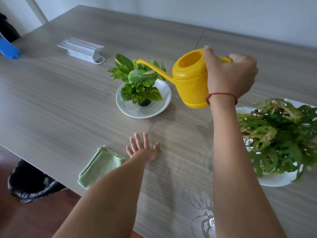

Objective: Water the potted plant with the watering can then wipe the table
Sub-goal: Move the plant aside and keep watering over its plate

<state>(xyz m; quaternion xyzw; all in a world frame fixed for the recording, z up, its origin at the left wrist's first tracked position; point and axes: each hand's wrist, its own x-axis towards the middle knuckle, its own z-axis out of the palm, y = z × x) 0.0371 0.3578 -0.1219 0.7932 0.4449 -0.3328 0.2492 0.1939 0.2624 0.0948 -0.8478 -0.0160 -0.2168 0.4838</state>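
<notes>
My right hand (pixel 230 75) grips the handle of a yellow watering can (pixel 190 79) held above the table, its long spout reaching left over the leaves of a small potted plant (pixel 139 79). That plant stands in a black pot on a white plate (pixel 161 103) near the table's middle. My left hand (pixel 143 149) lies flat on the wooden table (pixel 60 93), fingers spread, empty. A folded green cloth (pixel 100 166) rests just left of that hand near the front edge. Water is pooled on the table (pixel 203 219) by my right forearm.
A larger leafy plant (pixel 281 134) on a white plate sits at the right. A white power socket box (pixel 82 49) stands at the back left, a blue object (pixel 8 48) at the far left edge. A black-lined bin (pixel 29 182) is on the floor below the front edge.
</notes>
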